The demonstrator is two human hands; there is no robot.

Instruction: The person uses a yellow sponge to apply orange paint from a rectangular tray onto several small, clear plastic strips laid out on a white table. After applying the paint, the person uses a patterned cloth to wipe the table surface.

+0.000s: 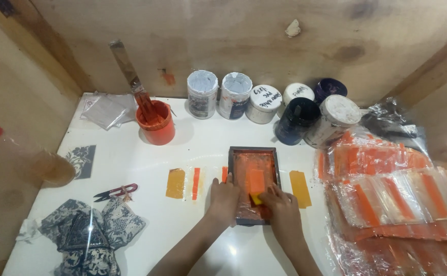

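Note:
A small dark-framed printing screen (232, 162) smeared with orange ink lies flat on the white table (203, 153). My left hand (224, 199) presses on the frame's left edge and lower corner. My right hand (282, 203) grips a small yellow squeegee block (256, 197) resting on the inked mesh near the frame's bottom. Orange and yellow printed strips (175, 183) lie left of the frame, and a yellow strip (300, 188) lies right of it.
An orange ink pot (156, 128) with a spatula stands at the back left. Several paint jars (264, 105) line the back wall. Clear sleeves with orange strips (392, 199) pile up at right. Thread snips (115, 191) and patterned cloth (88, 230) lie at left.

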